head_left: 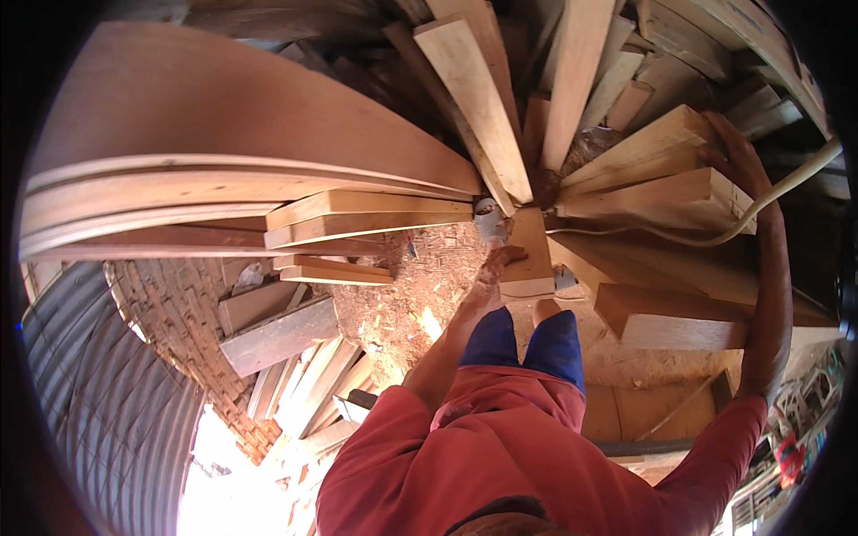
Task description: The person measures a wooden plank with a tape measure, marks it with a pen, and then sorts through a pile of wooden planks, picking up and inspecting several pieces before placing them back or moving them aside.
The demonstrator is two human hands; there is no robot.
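Two bare hands are set well apart. The left hand (500,262), its arm reaching forward, lies at a short board (532,234), with a grey tool (489,223) just beyond it; whether it grips either cannot be told. The right hand (735,152), on a bowed arm, is at a thick plank's (645,154) end, its grip unclear. A pale hose (798,176) passes beside its forearm.

A red top (545,447) with elbow-length sleeves (715,460) sits above blue shorts (553,350).
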